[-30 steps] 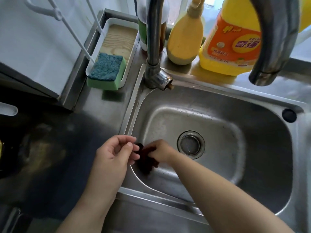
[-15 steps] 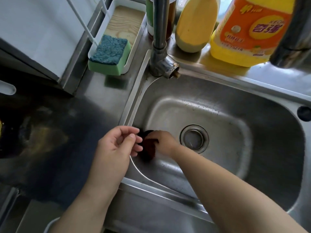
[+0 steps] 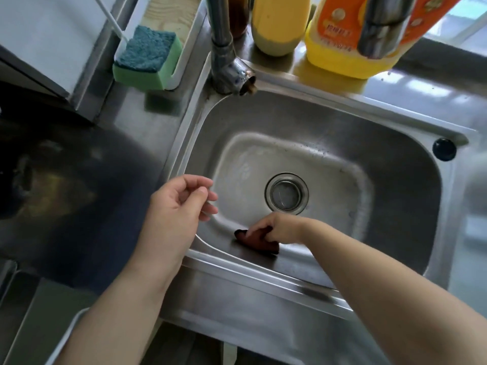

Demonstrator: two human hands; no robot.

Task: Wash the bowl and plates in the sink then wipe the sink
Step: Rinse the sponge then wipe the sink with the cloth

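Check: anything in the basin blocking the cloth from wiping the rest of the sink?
Nothing visible. The right hand presses the dark cloth on the near wall of the sink; only the drain strainer sits in the basin. The left hand hovers empty over the left rim.

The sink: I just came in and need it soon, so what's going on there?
A person is wiping the sink. The right hand presses a dark cloth against the near wall of the basin, just in front of the drain. The left hand hovers over the sink's left edge, holding nothing. No bowl or plates are in the basin, and no water runs from the tap.
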